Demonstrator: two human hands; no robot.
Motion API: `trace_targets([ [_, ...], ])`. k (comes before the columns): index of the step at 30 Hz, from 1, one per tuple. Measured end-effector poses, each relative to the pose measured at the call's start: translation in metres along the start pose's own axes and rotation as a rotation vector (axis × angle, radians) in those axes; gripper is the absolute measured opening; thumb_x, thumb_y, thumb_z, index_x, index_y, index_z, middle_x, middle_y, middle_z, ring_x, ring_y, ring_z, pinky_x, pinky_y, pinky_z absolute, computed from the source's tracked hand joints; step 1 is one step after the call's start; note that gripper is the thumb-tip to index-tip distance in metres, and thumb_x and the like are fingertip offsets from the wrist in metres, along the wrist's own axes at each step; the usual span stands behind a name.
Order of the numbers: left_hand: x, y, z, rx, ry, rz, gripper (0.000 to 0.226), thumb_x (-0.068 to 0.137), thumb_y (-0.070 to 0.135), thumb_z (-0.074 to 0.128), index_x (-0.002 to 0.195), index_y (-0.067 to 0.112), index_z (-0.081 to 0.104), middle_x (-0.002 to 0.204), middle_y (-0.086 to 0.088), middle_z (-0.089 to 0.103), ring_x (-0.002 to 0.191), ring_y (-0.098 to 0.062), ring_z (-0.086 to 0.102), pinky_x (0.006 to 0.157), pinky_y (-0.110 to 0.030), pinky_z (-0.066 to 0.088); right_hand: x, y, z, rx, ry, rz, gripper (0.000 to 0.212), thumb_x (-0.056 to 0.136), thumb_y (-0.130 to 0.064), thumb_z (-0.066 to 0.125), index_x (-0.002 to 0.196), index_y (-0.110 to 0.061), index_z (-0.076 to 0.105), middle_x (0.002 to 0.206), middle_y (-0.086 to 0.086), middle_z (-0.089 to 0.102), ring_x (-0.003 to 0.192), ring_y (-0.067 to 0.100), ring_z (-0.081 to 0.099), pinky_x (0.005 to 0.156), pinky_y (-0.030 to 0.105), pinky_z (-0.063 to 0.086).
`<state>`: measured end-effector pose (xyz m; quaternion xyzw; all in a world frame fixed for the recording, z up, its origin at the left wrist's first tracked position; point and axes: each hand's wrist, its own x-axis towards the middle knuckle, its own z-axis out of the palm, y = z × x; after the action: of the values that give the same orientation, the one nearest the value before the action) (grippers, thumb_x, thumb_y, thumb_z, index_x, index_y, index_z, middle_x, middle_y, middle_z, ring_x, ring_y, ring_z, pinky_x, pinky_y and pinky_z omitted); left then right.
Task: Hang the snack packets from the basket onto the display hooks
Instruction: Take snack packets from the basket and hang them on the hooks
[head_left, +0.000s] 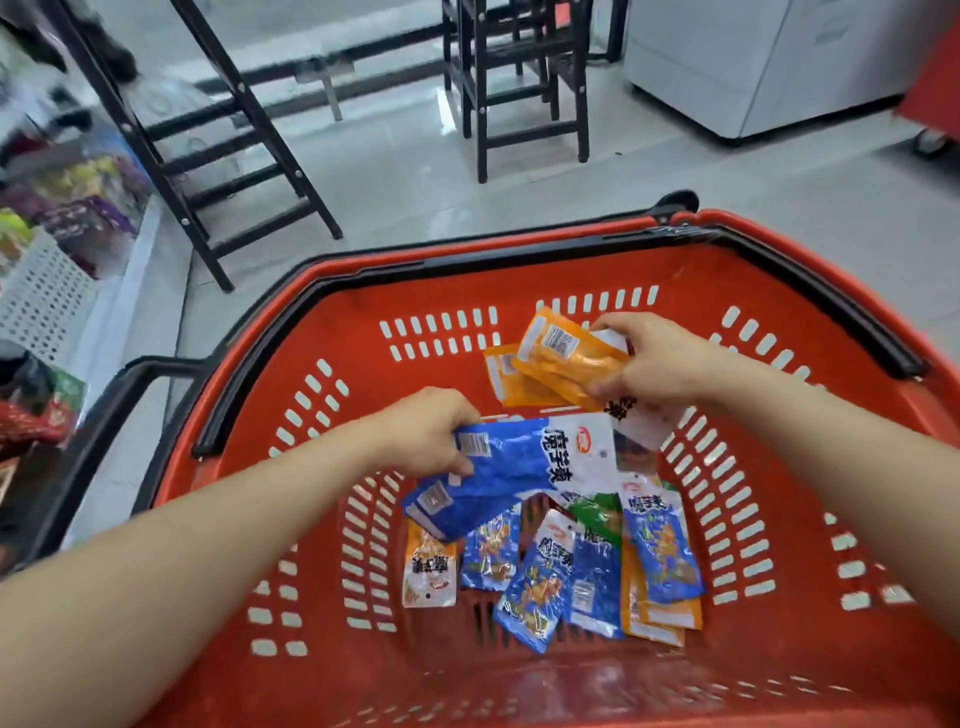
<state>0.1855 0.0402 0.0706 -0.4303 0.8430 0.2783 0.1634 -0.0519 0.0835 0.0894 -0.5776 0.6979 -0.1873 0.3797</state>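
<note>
A red plastic basket (291, 499) with slotted walls and black folded handles fills the lower two thirds of the frame, both bare forearms reaching into it from the bottom corners. The left hand (428, 428), at centre frame, has its fingers (460, 465) closed on the edge of a large blue packet (511, 470) that is lifted over the heap. The right hand (657, 364), right of centre and higher, has its fingers pinched around an orange packet (569, 358) held barcode-side up; a second orange packet (511, 382) lies just beneath it against the far wall. A white pack with black print shows only partly under the right hand.

The remaining loose snack packets (566, 566), blue, orange and green, overlap one another on the basket floor at lower centre, so several show only a corner or an edge.

Around the basket: grey tiled floor, a black metal rack frame (244, 156) slanting across the upper left, black stools or chairs (519, 88) at top centre cut off by the frame edge, and a white cabinet (769, 62) at upper right. Along the left edge stand blurred shelves with coloured goods and a white perforated bin (39, 296); their labels are unreadable. A red object with a caster is clipped at the right edge.
</note>
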Motion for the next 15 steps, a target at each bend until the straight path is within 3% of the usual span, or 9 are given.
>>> trace_targets([
  [4, -0.034, -0.012, -0.028, -0.542, 0.261, -0.056, 0.022, 0.08, -0.007, 0.069, 0.077, 0.014, 0.064, 0.066, 0.006, 0.068, 0.063, -0.007, 0.064, 0.061, -0.024, 0.052, -0.005, -0.018, -0.013, 0.364, 0.032, -0.028, 0.043, 0.077, -0.001, 0.075, 0.108, -0.027, 0.06, 0.103, 0.016, 0.069, 0.078, 0.026, 0.065, 0.07, 0.041, 0.053],
  [8, -0.052, -0.011, -0.035, -1.016, 0.33, -0.109, 0.028, 0.08, -0.012, 0.067, 0.101, 0.006, 0.065, 0.089, -0.005, 0.075, 0.079, -0.021, 0.071, 0.063, -0.03, 0.053, -0.013, -0.033, -0.012, 0.586, -0.11, -0.098, 0.056, 0.083, 0.008, 0.065, 0.123, -0.03, 0.059, 0.105, 0.009, 0.074, 0.092, 0.03, 0.071, 0.086, 0.048, 0.056],
  [11, -0.058, -0.003, -0.035, -1.16, 0.295, -0.107, 0.027, 0.079, -0.011, 0.068, 0.101, 0.005, 0.066, 0.092, -0.008, 0.076, 0.079, -0.022, 0.073, 0.061, -0.03, 0.057, -0.016, -0.044, -0.002, 0.64, -0.154, -0.114, 0.055, 0.084, 0.009, 0.062, 0.121, -0.03, 0.059, 0.108, 0.015, 0.072, 0.097, 0.039, 0.068, 0.089, 0.055, 0.053],
  [15, -0.062, 0.013, -0.026, -1.097, 0.332, -0.11, 0.024, 0.075, 0.001, 0.077, 0.098, 0.007, 0.071, 0.091, -0.005, 0.076, 0.086, -0.023, 0.073, 0.085, -0.042, 0.057, -0.022, -0.055, 0.016, 0.839, -0.14, -0.058, 0.049, 0.087, 0.01, 0.052, 0.117, -0.027, 0.06, 0.109, 0.018, 0.071, 0.09, 0.035, 0.068, 0.082, 0.052, 0.054],
])
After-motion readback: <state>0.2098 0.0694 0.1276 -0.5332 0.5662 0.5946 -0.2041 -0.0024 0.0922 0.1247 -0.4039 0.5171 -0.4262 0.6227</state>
